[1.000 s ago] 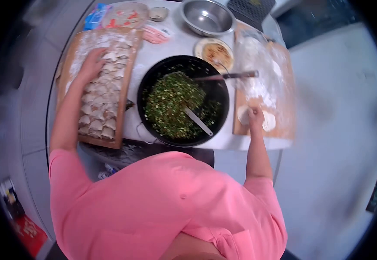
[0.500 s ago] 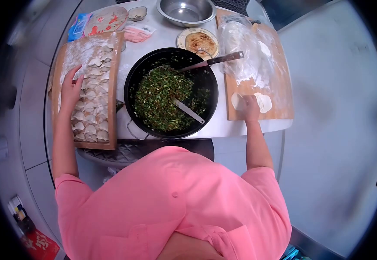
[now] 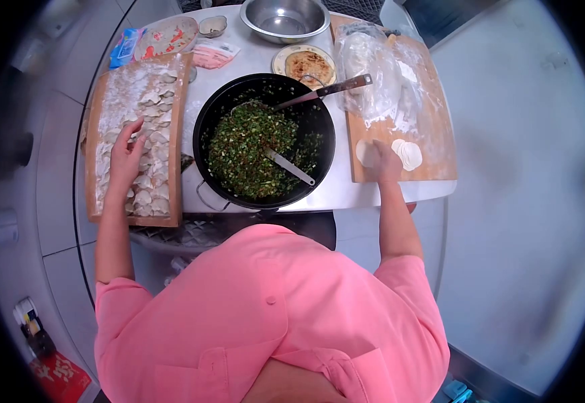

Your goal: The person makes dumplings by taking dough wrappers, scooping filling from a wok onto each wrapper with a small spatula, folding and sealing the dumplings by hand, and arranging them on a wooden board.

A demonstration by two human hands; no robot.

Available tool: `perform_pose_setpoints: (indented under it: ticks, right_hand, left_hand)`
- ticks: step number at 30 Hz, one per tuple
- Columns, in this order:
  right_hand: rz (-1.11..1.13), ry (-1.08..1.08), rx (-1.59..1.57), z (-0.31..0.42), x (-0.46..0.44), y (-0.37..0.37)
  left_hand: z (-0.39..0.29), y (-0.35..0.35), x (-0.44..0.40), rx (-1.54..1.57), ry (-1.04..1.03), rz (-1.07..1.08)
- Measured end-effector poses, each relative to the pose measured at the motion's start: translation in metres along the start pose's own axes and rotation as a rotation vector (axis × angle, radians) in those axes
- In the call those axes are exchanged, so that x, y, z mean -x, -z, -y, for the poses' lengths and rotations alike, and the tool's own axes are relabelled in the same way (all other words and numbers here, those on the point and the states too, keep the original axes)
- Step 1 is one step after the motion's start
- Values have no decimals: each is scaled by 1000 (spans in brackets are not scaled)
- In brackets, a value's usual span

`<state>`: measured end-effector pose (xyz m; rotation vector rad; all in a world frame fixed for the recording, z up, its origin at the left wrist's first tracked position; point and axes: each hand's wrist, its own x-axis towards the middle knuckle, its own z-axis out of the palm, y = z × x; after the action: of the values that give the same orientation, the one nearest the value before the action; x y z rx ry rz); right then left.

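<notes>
Over the left wooden board, my left hand (image 3: 126,160) hovers with thumb and fingers apart and nothing between them. Rows of folded dumplings (image 3: 153,168) lie beneath and beside it. My right hand (image 3: 388,163) is at the front of the right board, slightly blurred, its fingers closed at the edge of a round dumpling wrapper (image 3: 365,154). To the right of that hand lies a small fanned stack of wrappers (image 3: 410,156). Between my hands stands a black pot (image 3: 319,134) of chopped green filling (image 3: 252,151), with a flat metal spreader (image 3: 291,168) resting in it.
A dark-handled utensil (image 3: 346,87) leans over the pot's rim. Behind are a flatbread (image 3: 308,67) on a plate, a steel bowl (image 3: 284,20), a small dish (image 3: 212,26) and pink packaging (image 3: 213,55). Plastic-wrapped dough (image 3: 366,64) sits on the floured right board (image 3: 433,121).
My left hand has shifted right, from the board's floured left side to over the dumplings. My right hand stays by the wrapper with little movement. The view has shifted slightly.
</notes>
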<state>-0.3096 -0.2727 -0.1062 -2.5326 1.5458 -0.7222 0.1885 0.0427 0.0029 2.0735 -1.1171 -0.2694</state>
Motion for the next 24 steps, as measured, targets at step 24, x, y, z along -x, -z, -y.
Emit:
perform_pose_setpoints:
  ticks: [24]
  right_hand:
    - [-112, -699, -946, -4, 21, 1]
  left_hand:
    - [-92, -31, 67, 203, 44, 61]
